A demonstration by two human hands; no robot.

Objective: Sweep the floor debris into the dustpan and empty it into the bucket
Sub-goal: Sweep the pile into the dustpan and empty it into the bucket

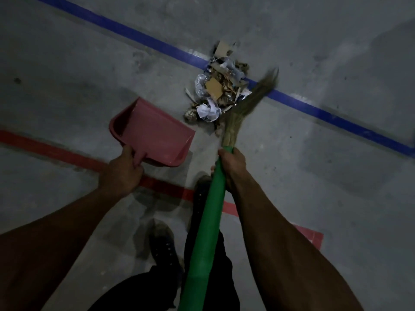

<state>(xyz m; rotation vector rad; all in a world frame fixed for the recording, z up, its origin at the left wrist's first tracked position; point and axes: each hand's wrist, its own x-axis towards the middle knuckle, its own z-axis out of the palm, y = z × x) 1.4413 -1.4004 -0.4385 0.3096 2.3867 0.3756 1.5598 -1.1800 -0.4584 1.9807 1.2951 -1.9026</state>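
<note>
A heap of debris (221, 88), made of cardboard scraps, crumpled paper and plastic wrap, lies on the grey concrete floor across a blue line. My left hand (122, 171) grips the handle of a pink dustpan (155, 135), which is empty and sits left of and below the heap, its mouth turned toward it. My right hand (232, 167) grips the green handle of a grass broom (249, 102). The broom's bristles, blurred at the tips, touch the right side of the heap. No bucket is in view.
A blue floor line (134, 34) runs diagonally from top left to right. A red floor line (67, 156) crosses below the dustpan. My dark shoes (165, 248) and trouser legs stand at the bottom centre. Bare concrete lies on all sides.
</note>
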